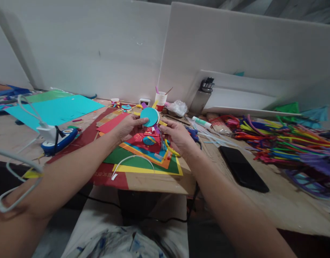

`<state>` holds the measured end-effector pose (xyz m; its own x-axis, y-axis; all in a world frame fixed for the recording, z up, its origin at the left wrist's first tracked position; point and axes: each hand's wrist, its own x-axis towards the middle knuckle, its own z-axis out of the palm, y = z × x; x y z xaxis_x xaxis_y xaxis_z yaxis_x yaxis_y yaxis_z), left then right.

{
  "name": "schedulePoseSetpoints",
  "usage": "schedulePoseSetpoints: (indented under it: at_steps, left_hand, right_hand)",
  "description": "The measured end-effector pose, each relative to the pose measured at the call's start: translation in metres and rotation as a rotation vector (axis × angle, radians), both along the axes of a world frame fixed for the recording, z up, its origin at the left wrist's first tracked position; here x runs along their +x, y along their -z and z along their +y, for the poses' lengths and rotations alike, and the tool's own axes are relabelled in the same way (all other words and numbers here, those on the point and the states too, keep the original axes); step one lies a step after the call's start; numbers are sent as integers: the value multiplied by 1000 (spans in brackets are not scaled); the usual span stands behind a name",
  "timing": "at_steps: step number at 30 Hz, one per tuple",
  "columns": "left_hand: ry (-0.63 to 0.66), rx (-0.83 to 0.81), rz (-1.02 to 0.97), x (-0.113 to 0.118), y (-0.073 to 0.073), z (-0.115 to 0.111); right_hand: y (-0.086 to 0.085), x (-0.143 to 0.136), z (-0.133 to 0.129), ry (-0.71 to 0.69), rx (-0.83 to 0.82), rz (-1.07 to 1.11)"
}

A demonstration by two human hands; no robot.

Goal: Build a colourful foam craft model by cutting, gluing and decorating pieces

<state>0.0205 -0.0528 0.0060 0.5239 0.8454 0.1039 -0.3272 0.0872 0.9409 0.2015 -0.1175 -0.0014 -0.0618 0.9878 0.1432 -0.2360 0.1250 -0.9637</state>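
Note:
My left hand pinches the left edge of a round blue paper disc, thumb lying on its front. The disc has a white rim and yellow and purple pieces sticking out around it. From the other side my right hand has its fingers closed at the disc's lower right, by a yellow strip. Below them, on a stack of coloured paper sheets, sits a red paper piece bearing a smaller blue disc. A curved yellow strip shows just under my right hand. A thin white strip arches over the green sheet.
A phone and a heap of coloured pipe cleaners are at right. Stacked paper cups, a glue stick and a bottle stand or lie behind. At left, a blue-and-white device has a cable; a turquoise sheet lies beyond.

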Motion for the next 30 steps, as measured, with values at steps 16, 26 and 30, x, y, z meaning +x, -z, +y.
schedulePoseSetpoints:
  at_steps: [16, 26, 30]
  left_hand:
    - [-13, -25, -15, 0, 2, 3]
    - [-41, -138, -16, 3, 0, 1]
    - [-22, -122, -8, 2, 2, 4]
  right_hand:
    - [-6, 1, -4, -48, -22, 26]
    - [1, 1, 2, -22, -65, -12]
    - [2, 1, 2, -7, -70, 7]
